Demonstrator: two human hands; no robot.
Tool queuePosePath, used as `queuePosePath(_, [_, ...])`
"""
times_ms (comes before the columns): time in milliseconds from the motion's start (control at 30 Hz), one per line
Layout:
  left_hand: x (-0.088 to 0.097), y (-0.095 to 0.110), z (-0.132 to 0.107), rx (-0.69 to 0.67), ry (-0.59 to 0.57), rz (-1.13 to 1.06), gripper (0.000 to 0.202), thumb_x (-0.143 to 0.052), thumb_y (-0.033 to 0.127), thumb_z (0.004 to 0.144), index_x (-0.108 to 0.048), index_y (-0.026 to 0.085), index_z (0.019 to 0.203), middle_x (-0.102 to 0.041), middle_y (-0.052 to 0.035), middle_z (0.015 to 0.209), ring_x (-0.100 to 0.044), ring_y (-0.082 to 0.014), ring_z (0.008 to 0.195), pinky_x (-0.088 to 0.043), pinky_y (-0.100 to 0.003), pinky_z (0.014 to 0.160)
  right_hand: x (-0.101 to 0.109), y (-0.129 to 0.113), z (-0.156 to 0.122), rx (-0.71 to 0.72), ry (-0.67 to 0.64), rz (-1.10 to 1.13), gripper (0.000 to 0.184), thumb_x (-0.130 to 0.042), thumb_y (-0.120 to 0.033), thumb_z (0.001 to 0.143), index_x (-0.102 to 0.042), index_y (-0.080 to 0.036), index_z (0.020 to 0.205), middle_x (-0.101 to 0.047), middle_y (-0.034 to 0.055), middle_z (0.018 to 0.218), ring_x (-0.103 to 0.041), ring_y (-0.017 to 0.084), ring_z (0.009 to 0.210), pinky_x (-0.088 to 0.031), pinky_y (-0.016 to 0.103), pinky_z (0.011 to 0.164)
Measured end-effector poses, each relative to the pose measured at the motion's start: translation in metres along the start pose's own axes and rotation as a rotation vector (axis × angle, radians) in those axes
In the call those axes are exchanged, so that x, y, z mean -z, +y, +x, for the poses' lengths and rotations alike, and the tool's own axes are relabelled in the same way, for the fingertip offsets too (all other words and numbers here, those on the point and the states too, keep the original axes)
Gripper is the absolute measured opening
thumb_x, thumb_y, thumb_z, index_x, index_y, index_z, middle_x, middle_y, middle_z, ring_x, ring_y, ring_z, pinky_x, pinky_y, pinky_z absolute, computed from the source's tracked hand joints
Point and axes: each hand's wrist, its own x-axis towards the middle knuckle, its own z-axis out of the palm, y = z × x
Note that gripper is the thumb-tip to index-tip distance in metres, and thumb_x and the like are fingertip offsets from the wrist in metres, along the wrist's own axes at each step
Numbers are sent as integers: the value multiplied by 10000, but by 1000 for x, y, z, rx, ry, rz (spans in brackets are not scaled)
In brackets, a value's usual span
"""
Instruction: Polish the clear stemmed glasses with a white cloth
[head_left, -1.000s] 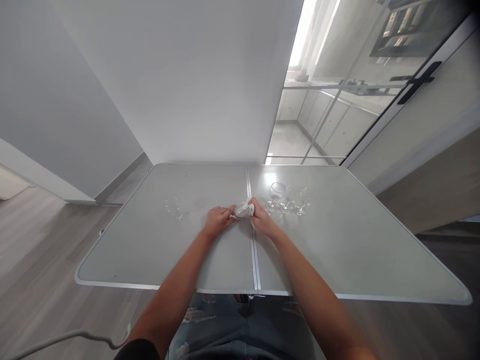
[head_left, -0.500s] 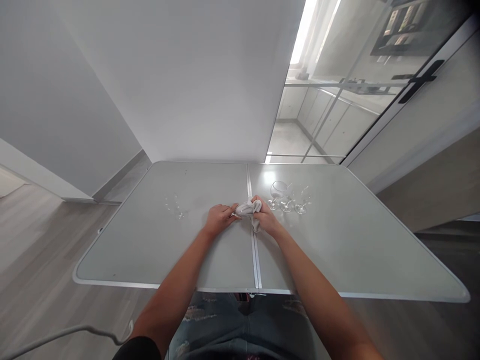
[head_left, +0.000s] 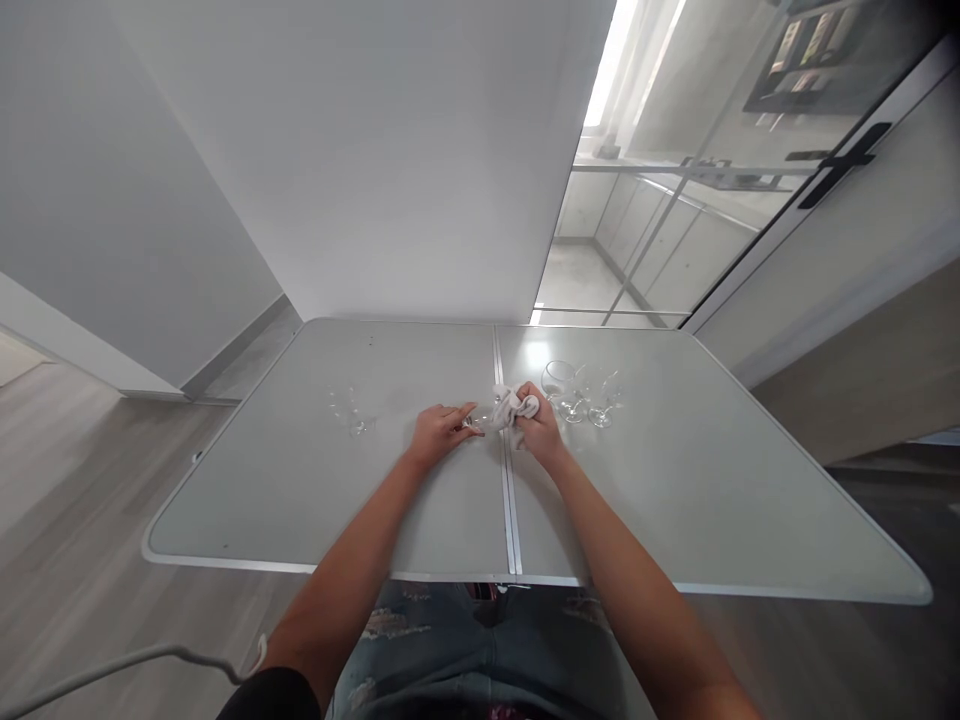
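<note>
My left hand (head_left: 441,434) grips a clear stemmed glass (head_left: 480,421) by its left end, fingers closed round it. The glass lies sideways between my hands, above the table's centre seam. A bunched white cloth (head_left: 511,407) covers its right end, and my right hand (head_left: 538,422) is closed on that cloth. How far the cloth reaches into the glass cannot be made out. Just right of my right hand stand several clear stemmed glasses (head_left: 600,412). Further left, faint clear glassware (head_left: 360,424) rests on the table.
The grey folding table (head_left: 712,480) has a metal rim and a seam down its middle. Behind it rises a white wall (head_left: 390,170). A glass-paned door (head_left: 844,165) with a black handle is at the right. A grey cable (head_left: 150,655) runs at the lower left.
My right hand and the cloth have shifted slightly right, uncovering more of the glass. The cloth looks more bunched. My left hand stays nearly where it was.
</note>
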Motion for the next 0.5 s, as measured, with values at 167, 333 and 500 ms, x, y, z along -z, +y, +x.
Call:
queuePosePath(167, [-1,-2,-2,81,44,-79,479,-689,602,874,-761,229,1164,-721,-7,683,-608,-128,597,-473,-251,660,8,3,0,238,-208,-491,165,-483,-111,713,-437,-246,796,-490,-3,730,-390,189,688,-339,344,757])
queuePosePath(333, [0,-5,-1,148,141,-56,492,-688,606,872,-766,215,1160,-695,-8,654,-580,-122,566,-478,-247,646,6,7,3,255,-250,-558,180,-478,-105,724,-435,-250,823,-494,-12,711,-405,196,688,-332,357,797])
queuePosePath(500, [-3,-4,-1,155,145,-81,485,-690,582,881,-768,201,1171,-676,-8,642,-575,-119,563,-475,-243,633,-5,6,0,180,-149,-328,172,-530,-139,765,-430,-251,851,-482,2,795,-406,191,717,-336,329,722])
